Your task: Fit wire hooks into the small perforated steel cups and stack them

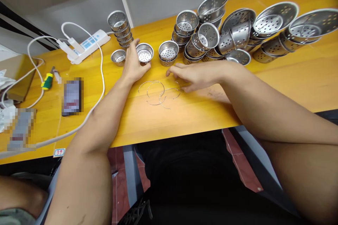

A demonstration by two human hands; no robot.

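Observation:
My left hand (134,65) is beside a small perforated metal cup (145,55). Its fingers stretch up along the cup's left side and the thumb lies in front, apart from them; whether they touch the cup is hard to see. Another small cup (118,58) stands just left of that hand, before a stack of small cups (120,28). My right hand (188,76) hovers low over the table with fingers spread and nothing visible in them. Several thin open wire rings (155,93) lie overlapping between my hands. Two nested cups (168,53) stand beyond my right fingertips.
Stacks of larger perforated metal cups (276,21) fill the back right, some tilted. A white power strip (88,46) with a long cable, a yellow-green screwdriver (47,81) and a blurred phone (72,97) lie left. The yellow table (148,126) ends near my body.

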